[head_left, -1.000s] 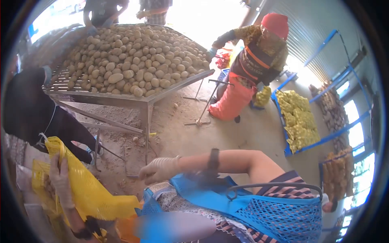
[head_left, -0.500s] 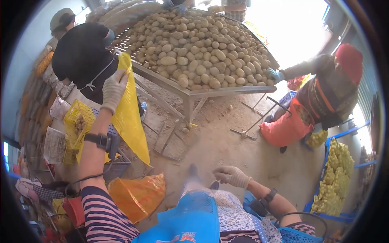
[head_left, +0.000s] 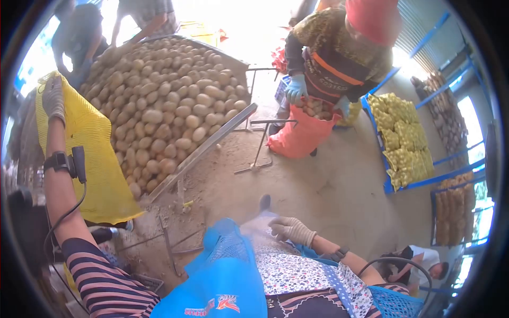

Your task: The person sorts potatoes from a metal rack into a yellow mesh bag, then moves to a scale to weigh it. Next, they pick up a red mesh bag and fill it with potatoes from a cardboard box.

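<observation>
My left hand [head_left: 53, 99], in a pale knitted glove, is raised at the far left with its fingers closed on the top of a yellow mesh bag [head_left: 87, 159]. The bag hangs down flat and unfilled, in front of the left part of the potato table. My right hand [head_left: 292, 231], gloved the same way, hovers low in front of my patterned apron [head_left: 297, 273]. Its fingers are loosely bent and I see nothing in them. A heap of potatoes [head_left: 169, 100] covers the metal-edged table [head_left: 204, 151] beyond my hands.
A co-worker in a red head covering [head_left: 374, 18] bends over a red sack [head_left: 299, 135] of potatoes, blue gloves at its mouth. Two people stand behind the table. Filled yellow bags [head_left: 403, 135] lie on a blue rack at right. A metal stand [head_left: 260, 146] is on the floor.
My view has swung to the right. The yellow bag now hangs wider and shows more of its face. The co-worker's hand has moved from the table edge to the red sack.
</observation>
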`<control>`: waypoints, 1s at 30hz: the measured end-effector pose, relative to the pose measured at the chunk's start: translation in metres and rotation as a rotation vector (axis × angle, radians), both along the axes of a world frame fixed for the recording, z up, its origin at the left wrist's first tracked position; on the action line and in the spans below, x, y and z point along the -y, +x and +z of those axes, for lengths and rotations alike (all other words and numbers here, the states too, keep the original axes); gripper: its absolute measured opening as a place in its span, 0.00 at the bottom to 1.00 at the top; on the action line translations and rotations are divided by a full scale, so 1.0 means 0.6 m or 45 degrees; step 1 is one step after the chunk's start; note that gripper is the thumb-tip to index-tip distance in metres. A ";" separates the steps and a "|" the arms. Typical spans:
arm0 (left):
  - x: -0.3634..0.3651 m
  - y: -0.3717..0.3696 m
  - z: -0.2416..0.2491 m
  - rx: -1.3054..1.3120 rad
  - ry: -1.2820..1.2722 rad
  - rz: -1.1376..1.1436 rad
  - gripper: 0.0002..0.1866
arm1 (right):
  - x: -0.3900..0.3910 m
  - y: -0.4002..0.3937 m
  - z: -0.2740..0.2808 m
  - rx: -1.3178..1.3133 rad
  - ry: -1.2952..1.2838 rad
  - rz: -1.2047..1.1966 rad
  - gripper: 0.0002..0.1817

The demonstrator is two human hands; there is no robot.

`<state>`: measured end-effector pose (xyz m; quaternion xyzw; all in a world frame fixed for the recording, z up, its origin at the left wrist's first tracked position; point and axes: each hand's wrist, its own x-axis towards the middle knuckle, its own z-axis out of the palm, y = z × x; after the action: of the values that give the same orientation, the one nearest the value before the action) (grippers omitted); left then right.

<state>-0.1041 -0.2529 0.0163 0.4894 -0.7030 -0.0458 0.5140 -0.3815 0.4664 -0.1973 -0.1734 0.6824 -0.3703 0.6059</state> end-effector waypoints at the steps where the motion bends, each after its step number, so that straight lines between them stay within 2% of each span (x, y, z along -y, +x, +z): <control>1: -0.001 -0.052 -0.001 0.053 0.078 0.017 0.28 | 0.004 -0.030 -0.004 -0.001 0.001 -0.030 0.18; 4: 0.084 -0.151 -0.072 0.006 0.101 -0.026 0.27 | 0.014 -0.137 -0.031 0.058 0.074 -0.220 0.19; 5: 0.086 -0.176 -0.091 0.145 0.197 0.131 0.28 | 0.020 -0.187 -0.061 0.118 0.014 -0.276 0.19; 6: 0.102 -0.184 -0.130 0.206 0.160 0.123 0.29 | 0.024 -0.221 -0.089 0.184 -0.043 -0.344 0.20; 7: 0.134 -0.192 -0.173 0.274 0.130 0.092 0.30 | 0.034 -0.253 -0.103 0.031 -0.055 -0.288 0.19; 9: 0.217 -0.193 -0.259 0.476 0.367 -0.030 0.32 | 0.060 -0.335 -0.093 -0.212 -0.039 -0.211 0.18; 10: 0.150 -0.239 -0.256 0.105 0.832 -0.216 0.33 | 0.078 -0.372 -0.079 -0.292 -0.023 -0.176 0.18; 11: 0.163 -0.245 -0.267 0.173 0.942 -0.095 0.31 | 0.085 -0.408 -0.092 -0.287 0.006 -0.188 0.18; 12: 0.174 -0.248 -0.278 0.180 0.957 -0.104 0.31 | 0.094 -0.444 -0.123 -0.280 0.014 -0.278 0.18; 14: 0.191 -0.272 -0.288 0.500 0.330 -0.020 0.31 | 0.122 -0.501 -0.141 -0.276 0.026 -0.388 0.18; 15: 0.157 -0.315 -0.255 0.501 0.335 -0.038 0.31 | 0.136 -0.525 -0.140 -0.749 0.031 -0.215 0.19; 16: 0.120 -0.361 -0.213 0.635 0.024 0.052 0.30 | 0.151 -0.548 -0.139 -1.216 0.041 -0.034 0.19; 17: 0.066 -0.426 -0.174 0.752 -0.296 0.142 0.28 | 0.173 -0.572 -0.124 -1.230 0.193 0.090 0.24; 18: 0.026 -0.480 -0.164 0.755 -0.292 0.121 0.28 | 0.180 -0.592 -0.145 -1.224 0.212 0.079 0.24; 19: -0.012 -0.533 -0.157 0.705 -0.310 -0.004 0.25 | 0.180 -0.611 -0.174 -1.399 0.386 0.119 0.27; 20: -0.046 -0.582 -0.156 0.653 -0.329 -0.135 0.22 | 0.177 -0.627 -0.192 -1.568 0.568 0.158 0.31; 21: -0.077 -0.621 -0.171 0.650 -0.327 -0.170 0.22 | 0.175 -0.639 -0.195 -1.616 0.744 0.047 0.39; 22: -0.110 -0.655 -0.195 0.662 -0.433 -0.481 0.19 | 0.156 -0.653 -0.205 -1.614 0.776 0.016 0.39; 23: -0.152 -0.691 -0.210 0.654 -0.546 -0.793 0.17 | 0.128 -0.674 -0.225 -1.804 0.705 -0.210 0.41; 24: -0.229 -0.726 -0.203 0.755 -0.522 -0.907 0.15 | 0.086 -0.698 -0.252 -1.995 0.631 -0.436 0.43; 25: -0.288 -0.749 -0.198 0.858 -0.507 -1.025 0.14 | 0.018 -0.720 -0.289 -1.798 0.484 -0.800 0.45; 26: -0.305 -0.754 -0.212 0.886 -0.512 -1.116 0.13 | -0.033 -0.739 -0.278 -1.819 0.515 -0.838 0.45; 28: -0.333 -0.816 -0.236 0.853 -0.538 -1.187 0.13 | -0.107 -0.809 -0.219 -2.261 0.621 -0.415 0.45; 29: -0.348 -0.850 -0.240 0.901 -0.508 -1.216 0.13 | -0.103 -0.863 -0.181 -2.481 0.540 -0.270 0.38; 30: -0.373 -0.882 -0.248 0.952 -0.479 -1.224 0.13 | -0.107 -0.919 -0.198 -2.506 0.538 -0.265 0.38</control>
<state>-0.6335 -0.0293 -0.1327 0.0037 -0.9721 0.0266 0.2331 -0.9327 0.5303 -0.3158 -0.2304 0.9421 0.0146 -0.2431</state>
